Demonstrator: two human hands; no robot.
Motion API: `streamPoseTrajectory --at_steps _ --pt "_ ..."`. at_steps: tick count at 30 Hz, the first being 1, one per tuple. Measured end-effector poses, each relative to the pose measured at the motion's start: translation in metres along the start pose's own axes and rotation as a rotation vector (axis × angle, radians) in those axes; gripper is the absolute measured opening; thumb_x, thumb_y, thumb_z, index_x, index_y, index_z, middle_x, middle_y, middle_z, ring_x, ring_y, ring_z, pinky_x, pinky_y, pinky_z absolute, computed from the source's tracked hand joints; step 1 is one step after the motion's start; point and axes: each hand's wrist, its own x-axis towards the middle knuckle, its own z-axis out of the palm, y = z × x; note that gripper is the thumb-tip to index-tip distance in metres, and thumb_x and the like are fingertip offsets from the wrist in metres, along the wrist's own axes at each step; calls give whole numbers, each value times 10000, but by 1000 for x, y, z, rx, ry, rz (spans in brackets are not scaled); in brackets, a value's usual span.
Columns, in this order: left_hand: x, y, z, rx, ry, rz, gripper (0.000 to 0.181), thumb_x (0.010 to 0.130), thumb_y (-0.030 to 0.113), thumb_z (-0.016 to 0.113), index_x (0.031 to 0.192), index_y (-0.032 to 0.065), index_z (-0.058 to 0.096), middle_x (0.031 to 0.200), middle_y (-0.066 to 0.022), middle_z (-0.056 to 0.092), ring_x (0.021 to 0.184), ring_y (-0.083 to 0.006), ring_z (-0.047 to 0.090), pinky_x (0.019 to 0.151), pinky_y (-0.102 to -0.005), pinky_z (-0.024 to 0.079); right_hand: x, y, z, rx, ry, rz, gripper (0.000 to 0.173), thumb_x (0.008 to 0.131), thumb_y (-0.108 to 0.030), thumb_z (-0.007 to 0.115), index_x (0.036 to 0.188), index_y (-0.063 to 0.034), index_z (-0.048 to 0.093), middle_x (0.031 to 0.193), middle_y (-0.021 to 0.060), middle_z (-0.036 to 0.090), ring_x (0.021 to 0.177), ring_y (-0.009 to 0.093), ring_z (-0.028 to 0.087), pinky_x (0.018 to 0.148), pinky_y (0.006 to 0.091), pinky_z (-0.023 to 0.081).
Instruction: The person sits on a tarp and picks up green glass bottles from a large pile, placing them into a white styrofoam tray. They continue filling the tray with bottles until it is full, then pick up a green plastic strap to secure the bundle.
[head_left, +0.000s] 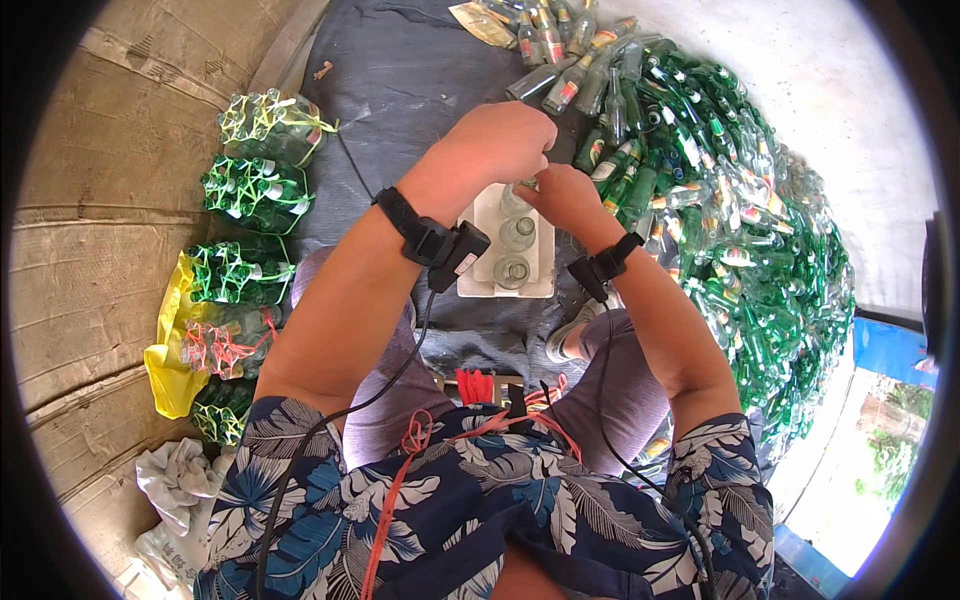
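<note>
Before me a white tray (541, 262) lies on the dark ground sheet. Three clear glass bottles stand upright in a row along it: a near bottle (512, 271), a middle bottle (517, 233) and a far bottle (514, 201). My right hand (568, 196) is at the far bottle, its fingertips overlapping the bottle's top. Just beyond, my left hand (510, 139) is curled over the tray's far end, close to the right fingertips. The hands hide the space between them, so whether either grips anything is unclear.
A large heap of loose green and clear bottles (750, 247) rises on the right. Along the cardboard wall (120, 165) at left stand strapped bundles of bottles (255, 191). A yellow plastic bag (171, 367) lies there. Wrist cables run along both arms.
</note>
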Motion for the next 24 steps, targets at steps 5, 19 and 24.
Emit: streamPoseTrajectory --at_steps 5,19,24 --pt "0 -4 5 -14 0 5 246 867 235 711 1054 79 741 966 -127 737 957 -335 694 796 -460 537 4 3 6 22 -15 28 375 935 -420 669 996 -51 692 901 188 730 907 395 703 805 523 554" --pt "-2 -7 1 -5 -6 18 249 861 224 714 1061 78 744 974 -135 738 966 -343 695 807 -468 538 9 4 17 1 3 -88 335 944 -362 659 957 -28 676 847 198 714 846 417 688 760 546 539" --pt "-6 -9 1 -29 -3 3 247 861 219 711 1061 79 744 975 -137 740 960 -340 700 808 -462 541 6 -4 11 6 -14 -69 334 936 -368 661 985 -39 670 856 198 718 845 413 694 750 542 546"
